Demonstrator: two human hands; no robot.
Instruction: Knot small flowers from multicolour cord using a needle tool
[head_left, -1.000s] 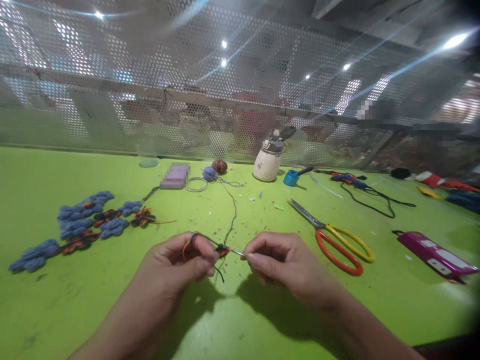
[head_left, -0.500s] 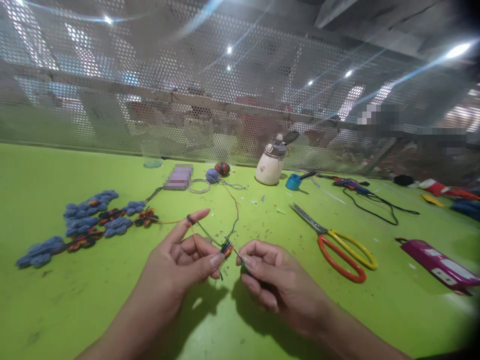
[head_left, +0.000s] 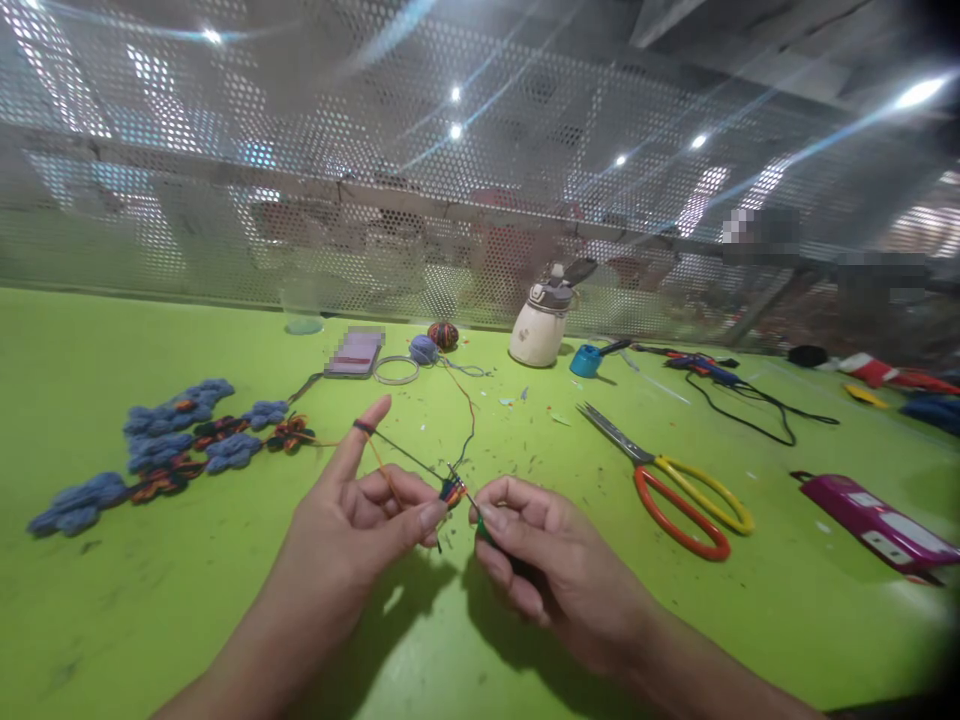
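Observation:
My left hand (head_left: 375,525) pinches a small piece of crochet (head_left: 451,491) in dark and orange yarn between thumb and fingers. Yarn wraps round its raised index finger and runs tautly down to the piece. In my right hand (head_left: 536,545) is a crochet hook (head_left: 482,528) with a green handle; its metal tip passes into the stitches. From the piece, a strand leads back towards a multicoloured yarn ball (head_left: 443,335) beside a blue-purple yarn ball (head_left: 424,349). Blue crocheted flowers (head_left: 234,452) and dark-orange crocheted flowers (head_left: 291,433) lie to the left.
Scissors (head_left: 686,508) and a magenta power strip (head_left: 874,520) lie right. Further back stand a white bottle (head_left: 537,335), a small blue pot (head_left: 586,361) and a clear cup (head_left: 303,318). A phone (head_left: 354,352) and a glue gun (head_left: 705,370) lie before the perforated metal screen (head_left: 420,220).
My left index finger has lifted and moved left, pulling the yarn to the crochet piece tighter. My right hand and the hook have shifted only slightly.

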